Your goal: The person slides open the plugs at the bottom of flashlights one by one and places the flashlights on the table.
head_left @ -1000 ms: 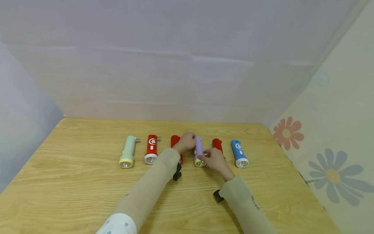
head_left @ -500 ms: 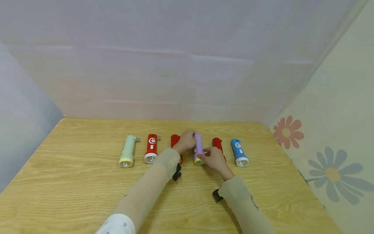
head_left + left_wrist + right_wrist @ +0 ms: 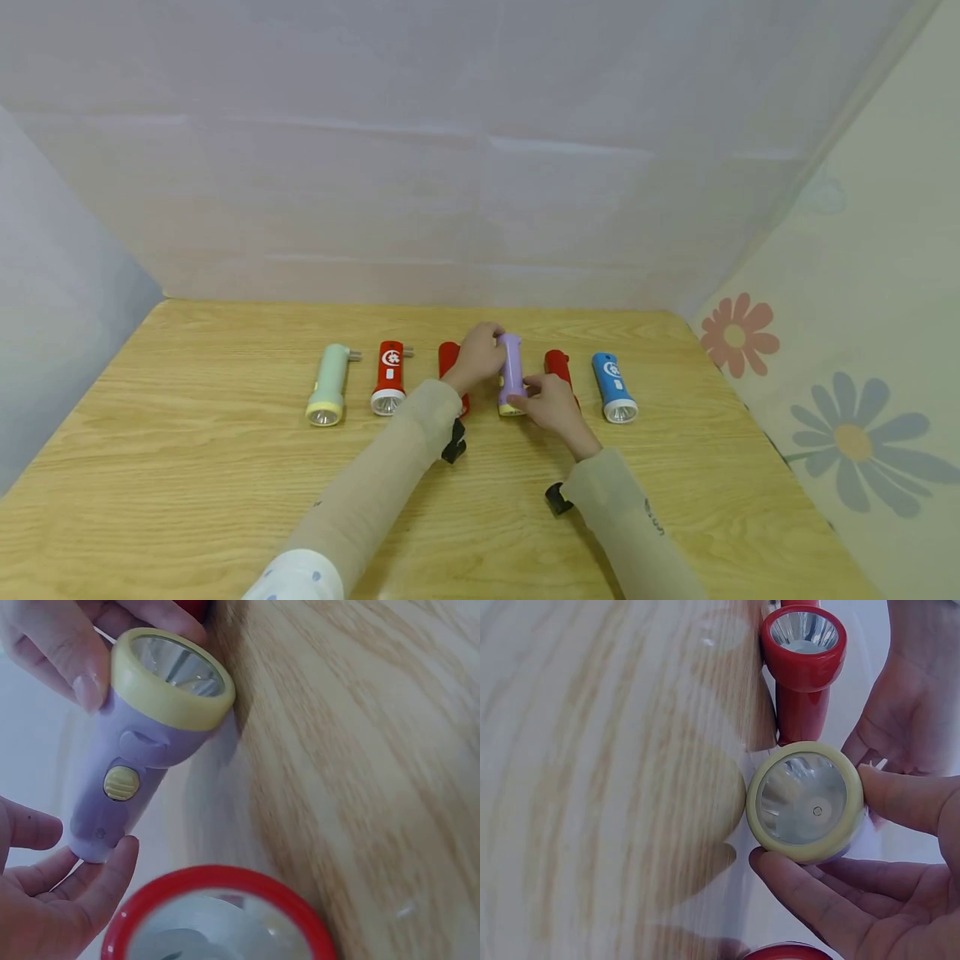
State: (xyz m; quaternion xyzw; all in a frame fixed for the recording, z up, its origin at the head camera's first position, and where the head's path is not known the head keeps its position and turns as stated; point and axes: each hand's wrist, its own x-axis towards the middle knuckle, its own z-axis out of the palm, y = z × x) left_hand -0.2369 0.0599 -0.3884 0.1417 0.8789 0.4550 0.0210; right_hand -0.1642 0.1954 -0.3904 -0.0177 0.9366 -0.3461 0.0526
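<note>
Purple flashlight [image 3: 512, 367] has tabletop edge [image 3: 420, 310] behind, room before.

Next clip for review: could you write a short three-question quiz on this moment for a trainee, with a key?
1. Multiple choice: which flashlight do the left hand and the right hand both hold?
a) the blue one
b) the purple one
c) the pale green one
2. True or false: in the head view, the blue flashlight lies furthest left.
3. Short answer: what colour is the ridged switch in the left wrist view?

Key:
1. b, the purple flashlight.
2. False; the pale green flashlight lies furthest left, the blue flashlight furthest right.
3. Pale yellow.
</note>
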